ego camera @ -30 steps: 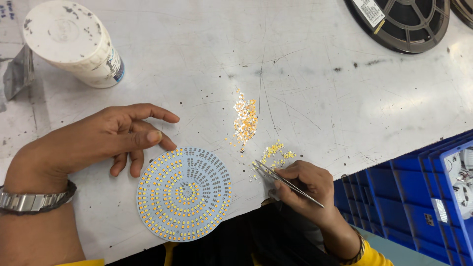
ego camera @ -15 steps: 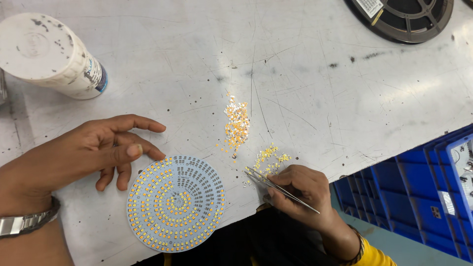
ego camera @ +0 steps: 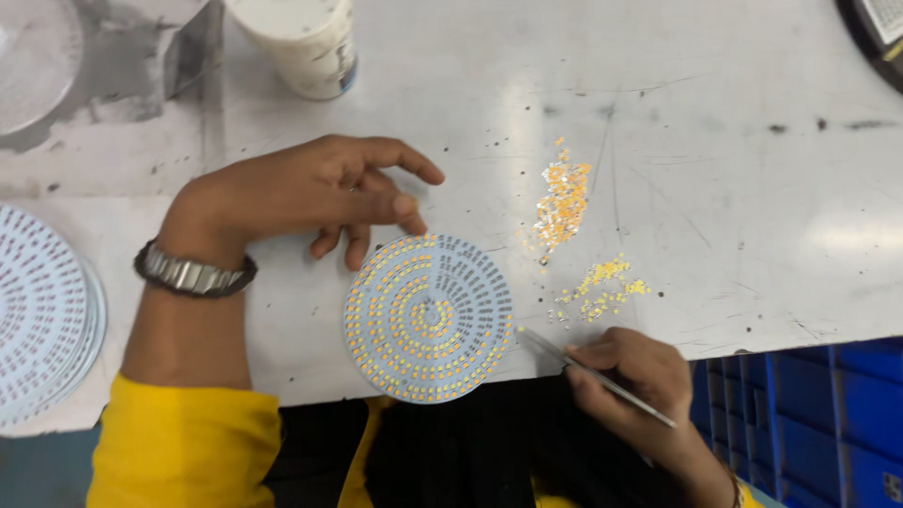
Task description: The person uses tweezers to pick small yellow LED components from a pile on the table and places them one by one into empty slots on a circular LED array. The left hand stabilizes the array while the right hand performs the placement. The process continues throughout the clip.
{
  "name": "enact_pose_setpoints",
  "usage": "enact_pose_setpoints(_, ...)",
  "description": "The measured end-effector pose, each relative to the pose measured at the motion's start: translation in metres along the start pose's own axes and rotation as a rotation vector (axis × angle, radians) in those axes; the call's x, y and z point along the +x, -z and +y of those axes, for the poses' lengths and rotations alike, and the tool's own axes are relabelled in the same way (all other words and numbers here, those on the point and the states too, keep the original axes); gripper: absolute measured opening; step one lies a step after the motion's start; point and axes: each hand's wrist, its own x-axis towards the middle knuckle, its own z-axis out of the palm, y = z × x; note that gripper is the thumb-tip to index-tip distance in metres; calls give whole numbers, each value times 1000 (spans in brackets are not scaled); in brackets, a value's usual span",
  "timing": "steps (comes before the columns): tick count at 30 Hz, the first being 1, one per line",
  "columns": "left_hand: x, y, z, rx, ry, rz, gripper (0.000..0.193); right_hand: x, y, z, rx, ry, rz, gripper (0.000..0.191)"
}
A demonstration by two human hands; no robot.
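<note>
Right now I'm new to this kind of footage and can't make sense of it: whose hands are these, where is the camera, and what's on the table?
The one picture comes from a camera worn on a person's head, looking down at their own two bare hands over a scuffed white table. The left hand, with a metal wristwatch, rests its fingertips at the edge of a round white circuit board dotted with rings of tiny yellow parts. The right hand holds thin metal tweezers, tip beside the board. Two small heaps of loose yellow chips lie nearby. A stack of similar boards, a white cup and blue bins surround them.
</note>
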Motion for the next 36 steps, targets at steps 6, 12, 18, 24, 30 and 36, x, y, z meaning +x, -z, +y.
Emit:
enact_pose_setpoints(6,-2,-2,4,-28,2,-8,66,6,-24,-11,-4,213,-60,17)
enact_pose_setpoints(12,-2,-2,1,-27,-13,29,70,-8,-45,-27,-90,281,29,17)
enact_pose_setpoints(18,0,-2,-1,-28,-5,37,71,-10,-50,-28,-119,277,47,17)
enact_pose_setpoints(24,2,1,-7,-83,-116,-46,67,-7,-51,-31,-135,309,45,16)
enact_pose_setpoints(30,3,3,-11,-56,20,-14,68,-9,-27,-22,-70,231,33,18)
enact_pose_setpoints(36,4,2,-11,-29,108,2,66,-5,9,7,-140,-70,253,13)
